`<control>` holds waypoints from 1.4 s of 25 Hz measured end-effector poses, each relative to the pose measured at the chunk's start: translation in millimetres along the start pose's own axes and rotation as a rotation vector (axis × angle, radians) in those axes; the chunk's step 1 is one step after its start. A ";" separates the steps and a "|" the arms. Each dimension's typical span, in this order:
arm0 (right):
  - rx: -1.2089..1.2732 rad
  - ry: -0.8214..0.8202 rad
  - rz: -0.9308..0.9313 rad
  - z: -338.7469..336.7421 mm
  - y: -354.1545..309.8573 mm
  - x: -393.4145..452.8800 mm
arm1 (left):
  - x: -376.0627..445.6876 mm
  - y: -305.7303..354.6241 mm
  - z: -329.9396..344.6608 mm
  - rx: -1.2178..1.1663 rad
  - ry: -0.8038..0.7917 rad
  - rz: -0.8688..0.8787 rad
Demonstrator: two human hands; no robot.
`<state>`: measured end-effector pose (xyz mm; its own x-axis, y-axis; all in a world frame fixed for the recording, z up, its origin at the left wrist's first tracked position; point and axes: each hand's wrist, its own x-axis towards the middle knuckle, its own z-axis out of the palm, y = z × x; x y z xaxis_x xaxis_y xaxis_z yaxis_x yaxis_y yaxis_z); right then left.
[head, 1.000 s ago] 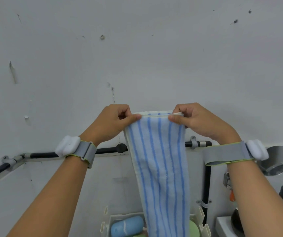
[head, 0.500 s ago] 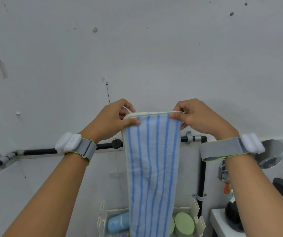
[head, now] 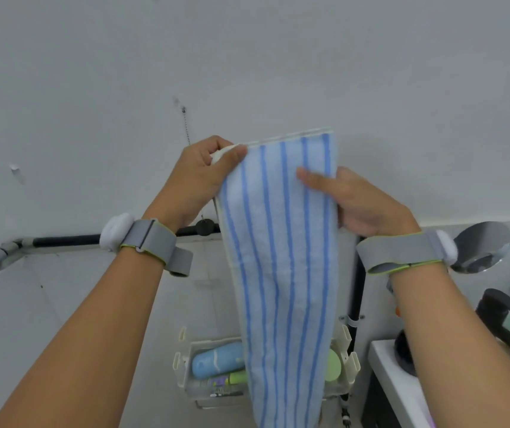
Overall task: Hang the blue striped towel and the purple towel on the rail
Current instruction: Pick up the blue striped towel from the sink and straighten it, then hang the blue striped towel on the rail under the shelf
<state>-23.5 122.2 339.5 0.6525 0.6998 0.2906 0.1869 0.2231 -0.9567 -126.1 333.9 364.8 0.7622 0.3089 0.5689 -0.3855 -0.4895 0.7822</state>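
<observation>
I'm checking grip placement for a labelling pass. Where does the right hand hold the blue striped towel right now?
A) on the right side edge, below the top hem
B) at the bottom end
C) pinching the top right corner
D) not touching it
A: the right hand grips the blue striped towel along its right edge, with the thumb on the front face below the white top hem.

One head-worn view (wide-angle) faces the wall up close.
</observation>
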 end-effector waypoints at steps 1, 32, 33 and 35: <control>0.058 -0.024 0.048 3.0 13.7 -5.7 | -4.0 -6.5 5.1 -0.004 -0.003 -0.033; 0.367 0.079 1.014 92.6 361.1 -167.0 | -331.7 -288.0 48.5 -0.527 0.227 -1.221; 0.381 0.095 1.051 97.4 371.6 -170.1 | -337.8 -298.3 45.2 -0.522 0.228 -1.269; 0.411 0.167 1.093 106.6 386.4 -171.1 | -354.8 -316.5 38.6 -0.543 0.184 -1.310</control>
<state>-141.2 161.0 -78.3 0.4131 0.5642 -0.7149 -0.7612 -0.2169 -0.6111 -254.5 347.7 -94.4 0.6565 0.4061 -0.6357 0.3514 0.5811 0.7340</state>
